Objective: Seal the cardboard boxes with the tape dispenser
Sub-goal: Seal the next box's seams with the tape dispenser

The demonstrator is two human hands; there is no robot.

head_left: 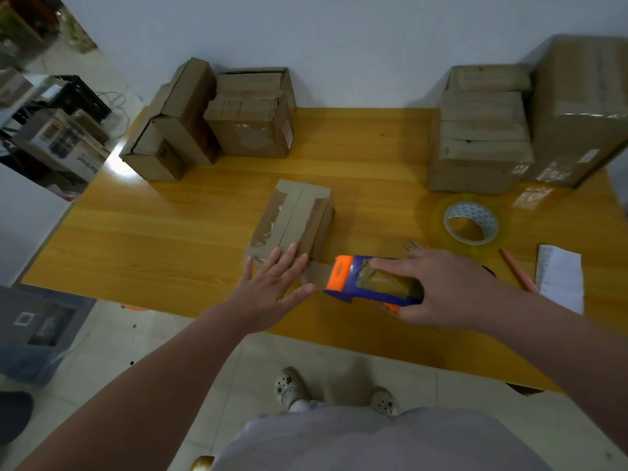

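Observation:
A small flat cardboard box (pixel 295 217) lies in the middle of the yellow wooden table (pixel 176 226), its top flaps meeting along a centre seam with strips of brown tape beside it. My left hand (pixel 272 287) presses flat with straight fingers on the box's near end. My right hand (pixel 438 287) grips a blue and orange tape dispenser (pixel 356 278) just right of the box's near corner. A strip of brown tape (pixel 317 271) runs from the dispenser's orange front to the box under my left fingers.
Stacked cardboard boxes (pixel 217 117) stand at the back left and more boxes (pixel 482 130) at the back right. A roll of clear tape (pixel 470 223), a pencil (pixel 516 269) and a white paper slip (pixel 560 277) lie right of the dispenser. My feet show below the table's near edge.

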